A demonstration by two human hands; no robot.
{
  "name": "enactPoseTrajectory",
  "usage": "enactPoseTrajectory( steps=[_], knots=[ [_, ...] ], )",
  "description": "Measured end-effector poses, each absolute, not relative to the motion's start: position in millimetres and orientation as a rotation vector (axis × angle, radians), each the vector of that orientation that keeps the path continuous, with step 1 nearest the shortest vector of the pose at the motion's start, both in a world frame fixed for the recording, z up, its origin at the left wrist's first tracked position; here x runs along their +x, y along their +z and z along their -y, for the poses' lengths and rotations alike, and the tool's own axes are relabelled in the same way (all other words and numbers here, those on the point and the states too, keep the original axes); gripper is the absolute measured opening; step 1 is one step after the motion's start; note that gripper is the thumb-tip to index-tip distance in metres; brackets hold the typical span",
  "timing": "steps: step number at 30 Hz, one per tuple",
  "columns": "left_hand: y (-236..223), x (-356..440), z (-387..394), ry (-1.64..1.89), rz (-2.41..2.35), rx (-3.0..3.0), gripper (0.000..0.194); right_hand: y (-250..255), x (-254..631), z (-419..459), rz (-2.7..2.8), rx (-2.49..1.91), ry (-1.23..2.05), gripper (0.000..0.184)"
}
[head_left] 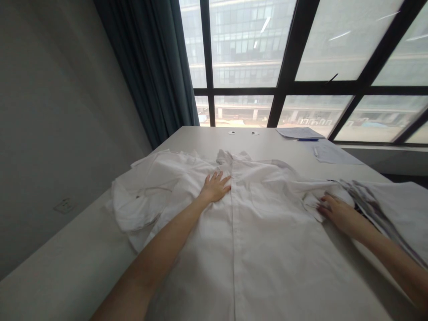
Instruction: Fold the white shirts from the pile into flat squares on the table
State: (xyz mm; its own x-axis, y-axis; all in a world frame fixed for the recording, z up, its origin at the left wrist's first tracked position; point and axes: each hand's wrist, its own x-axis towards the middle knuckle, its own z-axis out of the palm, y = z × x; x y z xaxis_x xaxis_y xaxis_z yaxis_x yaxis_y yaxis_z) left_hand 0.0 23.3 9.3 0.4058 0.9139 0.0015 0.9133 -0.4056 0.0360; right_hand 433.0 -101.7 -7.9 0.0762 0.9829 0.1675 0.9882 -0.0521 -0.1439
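Observation:
A white button-front shirt [261, 232] lies spread on the white table, its collar toward the window and its front placket running down the middle. My left hand [216, 187] rests flat on the chest beside the placket, fingers spread. Over at the right sleeve, my right hand [334, 209] has its fingers curled at the bunched white cloth of the sleeve end [312, 203]. Slight blur there hides how firmly the fingers close. The left sleeve is rumpled on the left side of the table.
More folded white and grey cloth [397, 209] lies at the right edge. Papers [301, 133] with a blue pen [308, 140] sit at the far right of the table [200, 138]. Behind it are a dark curtain [160, 67] and windows; a grey wall stands left.

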Motion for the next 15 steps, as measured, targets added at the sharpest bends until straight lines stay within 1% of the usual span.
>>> enactPoseTrajectory(
  steps=[2, 6, 9, 11, 12, 13, 15],
  knots=[
    [9, 0, -24, 0.041, -1.698, 2.610, 0.054, 1, 435, 103, 2.033, -2.070, -0.018, 0.029],
    [8, 0, -25, 0.048, -1.693, 2.613, 0.054, 36, 462, 102, 1.893, -2.117, -0.139, 0.024],
    [7, 0, -26, 0.050, -1.696, 2.610, 0.054, 50, 477, 104, 1.889, -2.079, -0.095, 0.023],
    [7, 0, -27, 0.053, -1.698, 2.606, 0.054, 45, 472, 108, 2.038, -1.992, -0.022, 0.026],
    [6, 0, -27, 0.055, -1.698, 2.604, 0.054, 39, 465, 111, 2.135, -1.941, -0.001, 0.031],
    [6, 0, -28, 0.058, -1.697, 2.603, 0.054, 31, 456, 113, 2.253, -1.896, -0.012, 0.037],
    [6, 0, -28, 0.063, -1.697, 2.601, 0.054, 16, 435, 116, 2.287, -1.916, -0.089, 0.038]
  ],
)
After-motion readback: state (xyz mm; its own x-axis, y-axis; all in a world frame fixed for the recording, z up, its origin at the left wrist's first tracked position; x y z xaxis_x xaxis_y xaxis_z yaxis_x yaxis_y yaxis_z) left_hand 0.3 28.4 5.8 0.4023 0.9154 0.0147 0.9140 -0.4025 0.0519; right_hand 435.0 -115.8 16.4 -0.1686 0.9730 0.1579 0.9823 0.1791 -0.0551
